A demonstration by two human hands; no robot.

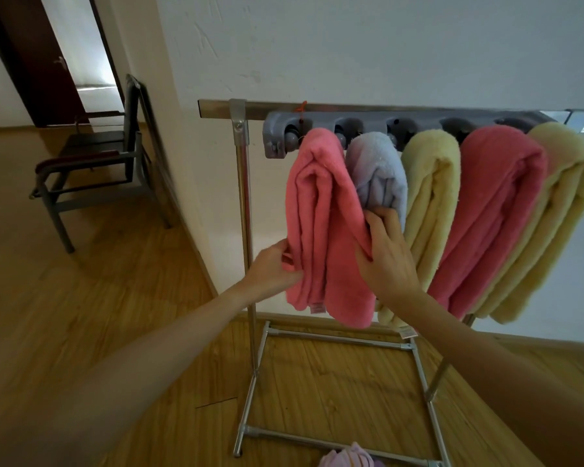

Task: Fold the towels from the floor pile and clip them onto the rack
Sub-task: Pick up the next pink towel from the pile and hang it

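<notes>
1. Presently, a metal rack [246,203] of shiny tubular steel stands on a wood-grain floor [81,298] against a rough-plastered white wall [385,45]; its flat top bar runs level, and a rectangular tube base rests on the floor
2. Fixed along the top bar is a grey moulded plastic clip strip [280,133] with rounded sockets and ball-shaped grippers; an orange tie [302,111] hangs at its left end
3. Five folded terry towels hang from the strip, side by side and touching: a pink towel [321,230] at the far left, a lilac towel [378,173], a pale yellow towel [429,197], a second pink towel [499,214], and a second yellow towel [563,197]. All are thick, fluffy, folded into long rounded-top bundles
4. Left hand [273,267] is closed on the left lower edge of the far-left pink towel, fingers wrapped behind the folds, thumb in front
5. Right hand [385,254] grips the same towel's right edge, fingertips pressed into the pile, knuckles touching the lilac towel
6. A small sewn label [317,308] shows at the pink towel's bottom hem
7. More towels, lilac and pink [348,458], lie bunched on the floor at the frame's bottom edge, inside the rack base
8. A dark metal-framed chair [95,163] stands well apart at left, near a doorway
</notes>
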